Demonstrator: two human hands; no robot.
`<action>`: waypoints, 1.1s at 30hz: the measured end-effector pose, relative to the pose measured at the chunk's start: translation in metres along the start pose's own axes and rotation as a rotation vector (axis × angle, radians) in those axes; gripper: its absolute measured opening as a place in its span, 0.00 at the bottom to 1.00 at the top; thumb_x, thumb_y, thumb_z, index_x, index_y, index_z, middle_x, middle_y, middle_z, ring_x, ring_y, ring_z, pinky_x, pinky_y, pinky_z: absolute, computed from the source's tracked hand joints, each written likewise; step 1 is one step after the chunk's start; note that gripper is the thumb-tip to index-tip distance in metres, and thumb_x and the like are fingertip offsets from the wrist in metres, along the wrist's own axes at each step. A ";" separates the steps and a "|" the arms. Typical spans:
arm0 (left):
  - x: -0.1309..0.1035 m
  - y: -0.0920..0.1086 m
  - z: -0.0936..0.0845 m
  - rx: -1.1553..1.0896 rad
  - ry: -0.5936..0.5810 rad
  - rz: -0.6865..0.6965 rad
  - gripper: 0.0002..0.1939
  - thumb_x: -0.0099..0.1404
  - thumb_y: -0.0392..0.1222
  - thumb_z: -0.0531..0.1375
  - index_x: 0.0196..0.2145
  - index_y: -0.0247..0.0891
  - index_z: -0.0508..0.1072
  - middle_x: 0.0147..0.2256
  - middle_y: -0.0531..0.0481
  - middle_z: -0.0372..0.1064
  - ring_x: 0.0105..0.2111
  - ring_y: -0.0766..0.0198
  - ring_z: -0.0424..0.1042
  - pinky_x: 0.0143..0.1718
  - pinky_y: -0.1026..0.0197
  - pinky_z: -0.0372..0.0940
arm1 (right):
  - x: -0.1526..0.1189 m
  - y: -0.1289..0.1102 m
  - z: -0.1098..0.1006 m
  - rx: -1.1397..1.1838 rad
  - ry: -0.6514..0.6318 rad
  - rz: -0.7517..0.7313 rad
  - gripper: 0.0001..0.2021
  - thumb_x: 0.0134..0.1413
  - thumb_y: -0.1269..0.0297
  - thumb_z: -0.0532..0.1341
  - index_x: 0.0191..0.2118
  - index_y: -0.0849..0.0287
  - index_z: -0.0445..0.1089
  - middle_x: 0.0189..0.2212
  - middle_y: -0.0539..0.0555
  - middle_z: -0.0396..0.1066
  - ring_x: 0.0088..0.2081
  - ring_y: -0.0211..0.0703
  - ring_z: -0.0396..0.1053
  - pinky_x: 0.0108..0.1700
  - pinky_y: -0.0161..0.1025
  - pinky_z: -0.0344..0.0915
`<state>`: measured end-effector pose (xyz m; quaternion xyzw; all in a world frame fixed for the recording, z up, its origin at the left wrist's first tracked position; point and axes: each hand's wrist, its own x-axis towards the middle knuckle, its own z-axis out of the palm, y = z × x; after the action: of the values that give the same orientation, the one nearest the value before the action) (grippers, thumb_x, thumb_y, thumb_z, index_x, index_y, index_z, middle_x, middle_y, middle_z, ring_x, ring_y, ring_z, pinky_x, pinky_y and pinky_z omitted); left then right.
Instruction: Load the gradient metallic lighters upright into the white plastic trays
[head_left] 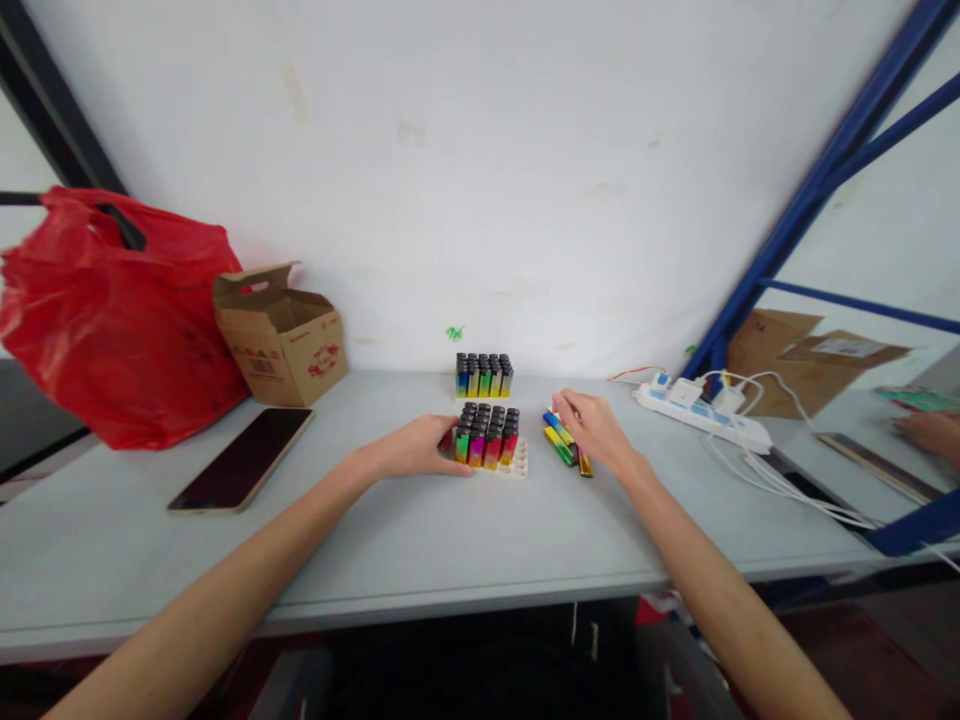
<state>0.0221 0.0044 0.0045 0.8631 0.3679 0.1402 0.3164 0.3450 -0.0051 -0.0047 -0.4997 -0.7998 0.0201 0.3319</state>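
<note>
Upright coloured lighters (484, 448) with black tops stand in rows in a white tray (519, 462), whose right edge shows bare slots. My left hand (424, 446) wraps round the left side of this group, thumb at the front. Behind it, near the wall, stands a second block of lighters (484, 378). To the right, several loose lighters (558, 444) lie on the table. My right hand (589, 425) is over them with its fingers pinched at their far end; what is between the fingertips is too small to make out.
A red plastic bag (127, 310), an open cardboard box (289, 345) and a phone (244, 460) are on the left. A power strip (701, 412) with white cables lies right, beside a blue frame (795, 220). Another person's hand (934, 432) shows at the far right.
</note>
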 end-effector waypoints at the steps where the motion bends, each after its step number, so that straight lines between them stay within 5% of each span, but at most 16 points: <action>1: 0.000 -0.001 0.000 0.005 0.002 0.001 0.30 0.55 0.60 0.69 0.51 0.40 0.74 0.45 0.49 0.78 0.40 0.55 0.76 0.40 0.60 0.68 | 0.001 0.011 0.000 -0.047 0.031 0.026 0.20 0.73 0.55 0.47 0.34 0.57 0.70 0.30 0.54 0.73 0.33 0.44 0.68 0.39 0.40 0.60; 6: 0.001 -0.003 0.000 0.034 0.022 0.003 0.30 0.55 0.63 0.69 0.48 0.41 0.75 0.44 0.49 0.79 0.39 0.55 0.76 0.39 0.60 0.68 | 0.005 0.053 0.016 -0.195 -0.080 0.195 0.14 0.66 0.57 0.59 0.49 0.61 0.73 0.39 0.59 0.76 0.39 0.47 0.71 0.46 0.41 0.63; 9: 0.001 -0.003 0.000 0.055 0.028 -0.002 0.30 0.55 0.63 0.69 0.48 0.40 0.75 0.43 0.49 0.79 0.38 0.55 0.76 0.39 0.60 0.68 | 0.008 0.063 0.023 -0.205 -0.159 0.254 0.13 0.65 0.60 0.60 0.49 0.61 0.75 0.39 0.60 0.77 0.40 0.48 0.72 0.47 0.42 0.64; 13: 0.000 -0.002 0.000 0.036 0.024 -0.008 0.30 0.54 0.61 0.69 0.49 0.40 0.75 0.43 0.49 0.79 0.38 0.55 0.76 0.39 0.59 0.68 | 0.011 0.063 0.023 -0.121 -0.070 0.210 0.09 0.64 0.66 0.58 0.44 0.61 0.74 0.37 0.60 0.76 0.42 0.49 0.71 0.47 0.42 0.64; 18: 0.000 0.000 0.000 0.016 0.012 -0.012 0.30 0.54 0.62 0.69 0.48 0.40 0.75 0.44 0.48 0.79 0.39 0.54 0.76 0.40 0.59 0.69 | 0.013 0.040 0.019 0.396 0.070 0.325 0.14 0.65 0.51 0.54 0.45 0.56 0.64 0.31 0.49 0.70 0.25 0.38 0.65 0.31 0.36 0.63; 23: 0.000 0.001 0.000 0.067 0.007 -0.026 0.30 0.55 0.62 0.68 0.48 0.39 0.74 0.42 0.48 0.78 0.37 0.56 0.75 0.37 0.60 0.67 | 0.011 -0.006 0.014 0.966 -0.069 0.418 0.21 0.57 0.40 0.59 0.44 0.51 0.60 0.23 0.40 0.62 0.16 0.31 0.45 0.19 0.29 0.41; 28: 0.001 -0.002 0.001 0.082 0.025 -0.004 0.30 0.55 0.62 0.68 0.48 0.40 0.75 0.39 0.49 0.77 0.35 0.58 0.73 0.34 0.62 0.65 | 0.010 -0.033 0.017 1.129 -0.154 0.500 0.28 0.56 0.32 0.52 0.25 0.53 0.52 0.16 0.39 0.39 0.17 0.31 0.34 0.19 0.31 0.35; 33: 0.001 -0.004 0.001 0.087 0.031 -0.003 0.31 0.55 0.64 0.68 0.48 0.39 0.75 0.40 0.49 0.77 0.36 0.57 0.74 0.35 0.61 0.65 | 0.006 -0.035 0.025 1.101 -0.111 0.578 0.24 0.59 0.41 0.50 0.22 0.53 0.46 0.17 0.40 0.35 0.18 0.32 0.30 0.18 0.31 0.31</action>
<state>0.0214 0.0069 0.0015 0.8730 0.3800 0.1371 0.2732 0.3024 -0.0104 -0.0085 -0.4500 -0.5205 0.5444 0.4798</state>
